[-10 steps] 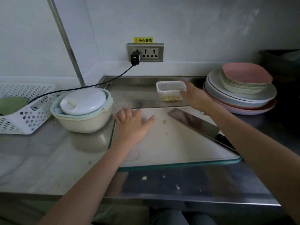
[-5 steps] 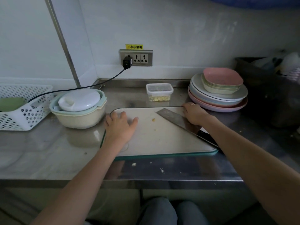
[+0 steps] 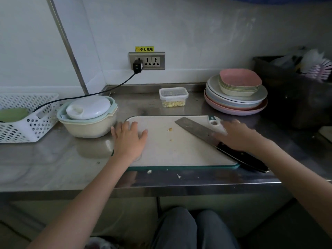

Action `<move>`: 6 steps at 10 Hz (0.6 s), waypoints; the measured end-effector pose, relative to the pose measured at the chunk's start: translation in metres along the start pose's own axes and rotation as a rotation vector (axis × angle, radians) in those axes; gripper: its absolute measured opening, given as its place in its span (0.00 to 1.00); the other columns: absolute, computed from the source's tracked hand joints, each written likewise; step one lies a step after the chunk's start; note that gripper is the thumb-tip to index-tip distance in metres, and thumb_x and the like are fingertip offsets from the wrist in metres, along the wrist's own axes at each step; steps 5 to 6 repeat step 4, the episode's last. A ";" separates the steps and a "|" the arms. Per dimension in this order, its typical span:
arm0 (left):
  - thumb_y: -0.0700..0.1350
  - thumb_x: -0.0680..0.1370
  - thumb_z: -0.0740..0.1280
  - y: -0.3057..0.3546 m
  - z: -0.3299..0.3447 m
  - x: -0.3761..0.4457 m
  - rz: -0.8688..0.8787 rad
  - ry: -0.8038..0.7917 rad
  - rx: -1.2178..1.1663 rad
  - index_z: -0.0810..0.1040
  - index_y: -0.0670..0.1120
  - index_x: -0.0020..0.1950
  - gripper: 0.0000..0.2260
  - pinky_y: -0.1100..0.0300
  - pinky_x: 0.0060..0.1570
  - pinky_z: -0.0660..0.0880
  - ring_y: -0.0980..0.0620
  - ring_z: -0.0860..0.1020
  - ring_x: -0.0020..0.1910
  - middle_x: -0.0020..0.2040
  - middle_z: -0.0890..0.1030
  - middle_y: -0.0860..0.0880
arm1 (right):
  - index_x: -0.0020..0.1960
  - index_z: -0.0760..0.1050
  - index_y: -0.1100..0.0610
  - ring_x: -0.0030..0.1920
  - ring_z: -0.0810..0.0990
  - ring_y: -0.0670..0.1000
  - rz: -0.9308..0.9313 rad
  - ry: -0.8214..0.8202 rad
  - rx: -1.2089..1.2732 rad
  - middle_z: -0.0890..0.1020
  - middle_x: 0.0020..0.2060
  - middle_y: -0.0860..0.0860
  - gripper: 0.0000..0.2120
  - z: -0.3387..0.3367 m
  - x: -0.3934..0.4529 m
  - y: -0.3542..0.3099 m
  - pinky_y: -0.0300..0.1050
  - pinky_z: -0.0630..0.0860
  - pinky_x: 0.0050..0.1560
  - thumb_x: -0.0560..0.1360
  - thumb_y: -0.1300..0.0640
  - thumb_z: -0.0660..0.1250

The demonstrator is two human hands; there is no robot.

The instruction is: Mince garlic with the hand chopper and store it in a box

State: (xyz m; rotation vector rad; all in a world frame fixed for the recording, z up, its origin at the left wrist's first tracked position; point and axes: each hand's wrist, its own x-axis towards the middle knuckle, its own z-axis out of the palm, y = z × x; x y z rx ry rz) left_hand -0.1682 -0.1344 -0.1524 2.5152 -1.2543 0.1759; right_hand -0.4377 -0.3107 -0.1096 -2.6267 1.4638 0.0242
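The steel table (image 3: 53,159) carries everything, and I take the cutting board (image 3: 179,151) in the middle of it as my landmark. Behind the board's right end stands a stack of plates (image 3: 235,103); off its left end sit nested bowls (image 3: 88,126) with a white domed lid, which I judge to be the hand chopper (image 3: 88,107). Across the board's right half the knife (image 3: 197,129) lies slantwise, its dark handle reaching past the near right corner. Straight behind the board, apart from it, the box (image 3: 173,97) stands lidded with minced garlic (image 3: 173,104) showing through its wall. My left hand (image 3: 128,141) rests flat on the board's left end, fingers straight, holding nothing. My right hand (image 3: 235,136) lies over the knife where blade meets handle; it is blurred, so I cannot tell whether that grip has closed. A few crumbs (image 3: 170,129) lie mid-board. The mincing and storing look done to me, so this is the tidying step: next I need a firm grip on the handle, edge turned away from my left hand.
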 end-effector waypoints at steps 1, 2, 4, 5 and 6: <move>0.57 0.81 0.53 0.002 -0.002 -0.004 0.039 0.012 0.045 0.69 0.45 0.68 0.22 0.42 0.73 0.44 0.40 0.58 0.72 0.70 0.68 0.42 | 0.69 0.63 0.52 0.65 0.65 0.64 0.039 -0.077 0.055 0.68 0.64 0.60 0.30 0.015 -0.037 0.004 0.61 0.67 0.64 0.75 0.33 0.53; 0.56 0.81 0.53 0.005 -0.004 -0.006 0.057 0.004 0.046 0.69 0.44 0.68 0.21 0.42 0.74 0.44 0.40 0.59 0.72 0.69 0.69 0.41 | 0.75 0.56 0.54 0.67 0.64 0.62 0.002 0.014 0.081 0.66 0.67 0.59 0.30 0.018 -0.048 -0.004 0.59 0.66 0.65 0.79 0.40 0.52; 0.49 0.79 0.63 0.002 -0.022 -0.013 0.159 0.217 -0.139 0.77 0.45 0.60 0.13 0.41 0.70 0.56 0.40 0.72 0.60 0.58 0.78 0.43 | 0.71 0.65 0.53 0.57 0.76 0.58 -0.021 0.324 0.351 0.78 0.56 0.58 0.23 -0.010 -0.062 0.011 0.50 0.73 0.56 0.79 0.48 0.61; 0.49 0.79 0.63 0.002 -0.022 -0.013 0.159 0.217 -0.139 0.77 0.45 0.60 0.13 0.41 0.70 0.56 0.40 0.72 0.60 0.58 0.78 0.43 | 0.71 0.65 0.53 0.57 0.76 0.58 -0.021 0.324 0.351 0.78 0.56 0.58 0.23 -0.010 -0.062 0.011 0.50 0.73 0.56 0.79 0.48 0.61; 0.49 0.79 0.63 0.002 -0.022 -0.013 0.159 0.217 -0.139 0.77 0.45 0.60 0.13 0.41 0.70 0.56 0.40 0.72 0.60 0.58 0.78 0.43 | 0.71 0.65 0.53 0.57 0.76 0.58 -0.021 0.324 0.351 0.78 0.56 0.58 0.23 -0.010 -0.062 0.011 0.50 0.73 0.56 0.79 0.48 0.61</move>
